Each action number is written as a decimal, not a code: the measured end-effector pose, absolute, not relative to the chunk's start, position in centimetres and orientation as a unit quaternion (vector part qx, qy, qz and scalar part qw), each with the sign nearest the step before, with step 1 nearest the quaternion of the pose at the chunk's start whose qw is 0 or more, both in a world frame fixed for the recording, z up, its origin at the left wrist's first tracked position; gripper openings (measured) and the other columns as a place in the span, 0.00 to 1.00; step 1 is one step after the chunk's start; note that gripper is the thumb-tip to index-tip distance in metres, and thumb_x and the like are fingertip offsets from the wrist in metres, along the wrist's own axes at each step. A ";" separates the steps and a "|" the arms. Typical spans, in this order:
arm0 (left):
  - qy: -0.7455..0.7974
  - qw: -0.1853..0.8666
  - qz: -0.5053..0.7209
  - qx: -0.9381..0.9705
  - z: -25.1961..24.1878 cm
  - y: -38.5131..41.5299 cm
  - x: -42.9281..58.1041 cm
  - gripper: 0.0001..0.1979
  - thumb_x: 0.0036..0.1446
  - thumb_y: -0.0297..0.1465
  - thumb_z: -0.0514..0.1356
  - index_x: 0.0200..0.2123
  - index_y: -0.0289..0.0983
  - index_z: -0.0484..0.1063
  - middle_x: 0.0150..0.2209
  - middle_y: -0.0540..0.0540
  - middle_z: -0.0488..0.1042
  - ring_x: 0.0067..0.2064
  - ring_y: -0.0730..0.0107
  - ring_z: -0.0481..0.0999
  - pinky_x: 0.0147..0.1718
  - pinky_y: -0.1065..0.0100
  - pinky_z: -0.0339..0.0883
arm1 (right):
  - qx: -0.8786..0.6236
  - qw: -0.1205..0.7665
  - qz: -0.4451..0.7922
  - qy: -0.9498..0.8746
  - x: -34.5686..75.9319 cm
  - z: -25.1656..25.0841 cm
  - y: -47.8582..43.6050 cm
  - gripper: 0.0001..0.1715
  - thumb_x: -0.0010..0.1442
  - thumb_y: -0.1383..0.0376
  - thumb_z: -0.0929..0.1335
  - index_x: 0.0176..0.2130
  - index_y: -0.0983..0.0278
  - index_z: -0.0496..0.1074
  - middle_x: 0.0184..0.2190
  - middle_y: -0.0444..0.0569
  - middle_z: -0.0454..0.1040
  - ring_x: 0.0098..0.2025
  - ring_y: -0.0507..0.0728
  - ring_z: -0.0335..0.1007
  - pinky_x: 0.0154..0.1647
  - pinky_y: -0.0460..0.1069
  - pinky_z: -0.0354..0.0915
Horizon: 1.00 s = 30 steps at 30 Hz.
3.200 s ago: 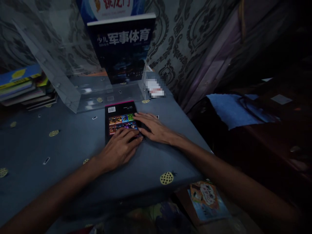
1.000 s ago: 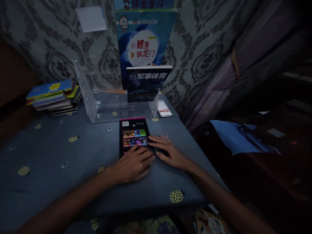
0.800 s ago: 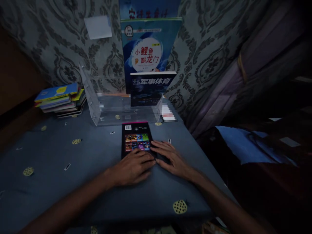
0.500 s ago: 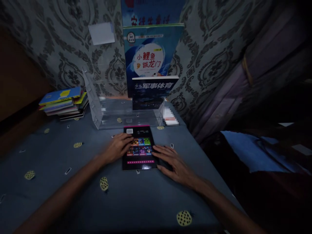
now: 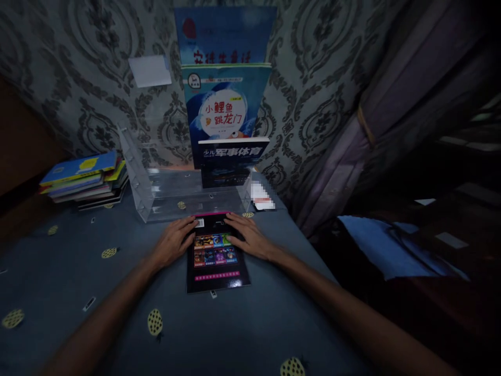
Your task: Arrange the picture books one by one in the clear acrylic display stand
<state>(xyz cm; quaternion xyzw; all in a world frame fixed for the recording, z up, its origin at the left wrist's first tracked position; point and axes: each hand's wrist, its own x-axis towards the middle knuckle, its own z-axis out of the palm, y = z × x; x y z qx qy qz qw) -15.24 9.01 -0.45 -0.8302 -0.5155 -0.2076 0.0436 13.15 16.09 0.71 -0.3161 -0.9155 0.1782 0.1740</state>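
A black book (image 5: 217,277) with a pink edge and rows of small colourful pictures lies flat on the table, its barcode near the far left corner. My left hand (image 5: 175,241) rests at its far left edge, fingers stretched over the cover. On the far right side, my right hand (image 5: 249,236) lies with its fingertips on the cover and its fingers spread. Just beyond the book stands a clear acrylic book rack (image 5: 136,177). On the rack's right side, a dark book (image 5: 230,163), a light-blue book (image 5: 223,104) and a darker blue book (image 5: 227,34) stand in stepped rows.
A stack of books (image 5: 84,180) sits at the table's left. A white card (image 5: 151,71) shows at the rack's upper left. Beside the rack's right end lies a small blurred-out item (image 5: 262,197). A tied curtain (image 5: 336,172) hangs right of the patterned table cloth (image 5: 129,344).
My right hand has moved from the book's near right side up to its far right edge. My left hand has shifted to the far left corner. The view has tilted upward.
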 end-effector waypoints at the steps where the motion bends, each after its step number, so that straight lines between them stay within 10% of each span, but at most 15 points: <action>1: -0.512 0.050 -0.210 -0.832 -0.5 9.0 -15.3 0.20 0.69 0.34 0.49 0.58 0.34 0.69 0.60 0.37 0.71 0.60 0.57 0.71 0.58 0.52 0.67 | -0.318 0.169 0.175 -0.916 13.1 0.8 16.0 0.32 0.67 0.55 0.64 0.65 0.66 0.63 0.67 0.61 0.59 0.71 0.65 0.51 0.68 0.66 0.52; 11: -0.458 0.101 -0.225 -0.854 -0.3 3.4 -13.6 0.20 0.69 0.34 0.49 0.61 0.40 0.66 0.58 0.40 0.73 0.57 0.59 0.74 0.55 0.56 0.70 | -0.293 0.116 0.176 -0.933 16.0 1.1 8.1 0.26 0.71 0.60 0.61 0.65 0.61 0.63 0.68 0.57 0.59 0.71 0.61 0.50 0.70 0.65 0.48; 17: -0.436 0.119 -0.229 -0.862 0.4 -2.3 -11.8 0.26 0.68 0.32 0.51 0.67 0.42 0.57 0.60 0.43 0.71 0.58 0.62 0.74 0.54 0.60 0.71 | -0.186 0.079 0.169 -0.965 20.5 3.4 1.4 0.46 0.63 0.50 0.68 0.71 0.61 0.49 0.71 0.60 0.49 0.73 0.64 0.41 0.70 0.66 0.47; 22: -0.417 0.126 -0.229 -0.870 0.9 -5.3 -10.9 0.28 0.67 0.33 0.52 0.68 0.41 0.55 0.61 0.44 0.71 0.57 0.64 0.75 0.52 0.64 0.73 | -0.166 0.078 0.057 -0.981 22.2 3.5 -2.5 0.31 0.68 0.67 0.65 0.67 0.57 0.57 0.66 0.56 0.62 0.70 0.57 0.52 0.68 0.58 0.56; 30: -0.420 0.103 -0.226 -0.873 0.7 -5.9 -11.1 0.26 0.66 0.32 0.54 0.66 0.42 0.59 0.61 0.45 0.71 0.58 0.64 0.75 0.54 0.62 0.72 | -0.153 0.158 -0.011 -0.976 21.5 0.7 -3.7 0.20 0.68 0.59 0.66 0.58 0.55 0.69 0.59 0.52 0.73 0.64 0.63 0.64 0.64 0.64 0.61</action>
